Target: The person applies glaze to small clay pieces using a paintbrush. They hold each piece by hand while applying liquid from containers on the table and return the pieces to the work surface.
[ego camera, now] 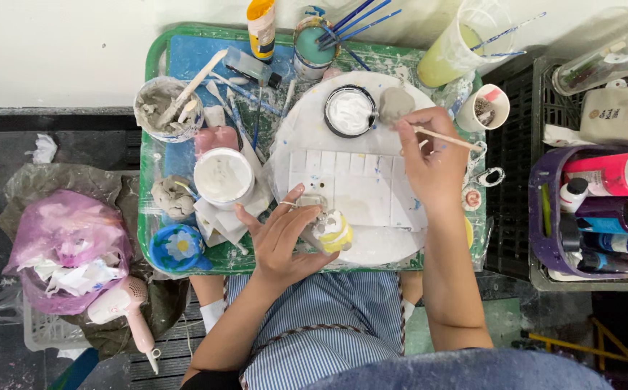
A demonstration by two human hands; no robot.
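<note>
Figurine (333, 230), small, yellow and white, sitting at near edge of round white board (372, 249), left hand (279, 238) gripping it from left side. Right hand (433, 155) pinching thin wooden brush (445, 139), tip reaching toward black-rimmed dish of white paint (350, 111). Green tray (157, 50) crowding surface; white tub (224, 177) sitting just beside left hand, little free room.

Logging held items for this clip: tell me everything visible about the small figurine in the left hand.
The figurine is a small rounded piece, mostly yellow with white patches and a greyish top; it looks like painted clay, though the material is not certain. The left hand grips it from the left side, fingers wrapped around it, above the lower edge of the round white board, just below the white palette. Finer detail is too small to tell. The right hand does not touch it.
</note>
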